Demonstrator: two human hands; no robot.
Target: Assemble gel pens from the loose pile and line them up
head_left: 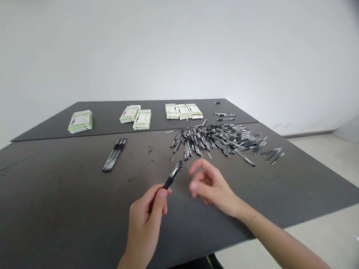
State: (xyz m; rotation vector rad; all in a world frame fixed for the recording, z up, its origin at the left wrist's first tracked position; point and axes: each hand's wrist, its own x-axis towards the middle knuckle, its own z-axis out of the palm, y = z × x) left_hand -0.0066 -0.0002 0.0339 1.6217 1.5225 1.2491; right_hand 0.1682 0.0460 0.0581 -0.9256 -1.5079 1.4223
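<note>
My left hand grips a black-and-clear pen between thumb and fingers, its capped end pointing up and away to the right. Just right of that tip is my right hand, with fingers curled and apart and nothing visible in them. Beyond both hands spreads a large heap of pen parts, clear barrels with black pieces. Further left, several capped pens lie side by side on the dark table.
Green-and-white boxes stand at the back: one box at left, a pair nearer the middle, and three boxes right of these. Loose pens lie at the back right. Thin pieces are scattered right of the heap.
</note>
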